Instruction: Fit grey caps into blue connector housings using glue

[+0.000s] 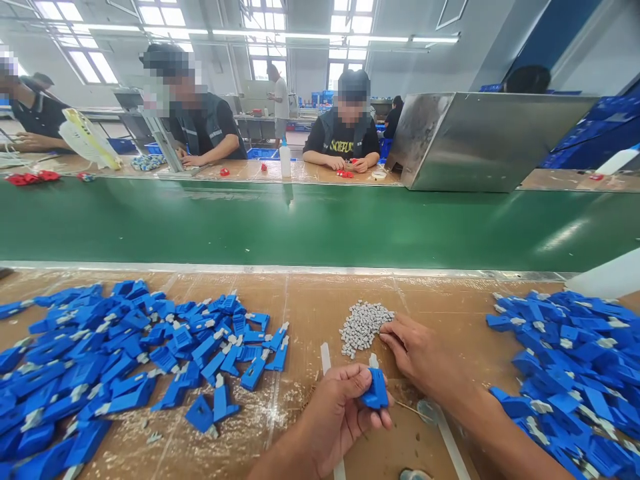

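My left hand is closed around a blue plastic part with a light grey tip pointing up, held low over the front of the table. Just beyond it, my right hand reaches to the right edge of a heap of small grey plastic pieces. Its thumb and fingers are drawn together at the heap; whether a piece sits between the fingertips is hidden. A thin stick lies on the table below my right wrist, beside a small clear round item.
Blue parts with grey tips lie in a large pile at left and another pile at right. A green conveyor belt runs across behind the table. Co-workers sit beyond it, near a white bottle and a metal housing.
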`<action>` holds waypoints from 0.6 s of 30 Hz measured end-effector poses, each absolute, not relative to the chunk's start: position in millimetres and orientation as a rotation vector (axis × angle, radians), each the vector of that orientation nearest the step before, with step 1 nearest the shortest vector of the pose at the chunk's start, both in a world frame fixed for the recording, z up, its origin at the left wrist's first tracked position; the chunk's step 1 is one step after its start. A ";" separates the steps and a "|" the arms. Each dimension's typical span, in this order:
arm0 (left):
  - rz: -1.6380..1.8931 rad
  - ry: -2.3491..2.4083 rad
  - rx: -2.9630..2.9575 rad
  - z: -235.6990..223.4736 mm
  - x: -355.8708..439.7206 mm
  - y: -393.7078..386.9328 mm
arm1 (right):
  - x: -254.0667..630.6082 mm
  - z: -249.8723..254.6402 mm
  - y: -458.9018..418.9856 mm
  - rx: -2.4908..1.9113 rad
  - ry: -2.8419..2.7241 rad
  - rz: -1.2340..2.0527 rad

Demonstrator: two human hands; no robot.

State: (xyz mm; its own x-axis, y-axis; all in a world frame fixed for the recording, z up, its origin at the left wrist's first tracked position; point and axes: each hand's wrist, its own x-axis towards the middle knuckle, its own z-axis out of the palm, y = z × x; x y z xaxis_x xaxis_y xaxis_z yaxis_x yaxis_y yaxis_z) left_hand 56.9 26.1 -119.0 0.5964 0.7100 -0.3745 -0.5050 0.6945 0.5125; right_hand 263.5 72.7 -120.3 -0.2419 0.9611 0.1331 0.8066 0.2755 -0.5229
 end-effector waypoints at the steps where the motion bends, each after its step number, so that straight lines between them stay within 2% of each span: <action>1: 0.724 0.595 0.376 -119.1 57.1 25.7 | 262.9 -120.1 73.4 -1.611 -2.120 0.503; 6: 0.727 0.589 0.385 -121.3 57.8 25.4 | 257.7 -109.0 80.0 -1.688 -1.966 0.659; 13: 0.744 0.606 0.362 -121.5 57.6 27.2 | 269.5 -78.7 65.8 -1.439 -1.495 1.375; 18: 0.750 0.604 0.359 -124.0 58.8 26.4 | 271.7 -83.8 41.2 -1.348 -1.128 1.559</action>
State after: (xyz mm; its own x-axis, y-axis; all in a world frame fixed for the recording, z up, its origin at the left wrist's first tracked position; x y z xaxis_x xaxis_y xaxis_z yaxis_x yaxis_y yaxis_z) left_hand 58.8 26.4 -124.0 0.5755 0.7242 -0.3799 -0.5259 0.6834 0.5063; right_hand 271.7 41.2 -83.8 -0.1424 0.9412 -0.3064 -0.0037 -0.3100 -0.9507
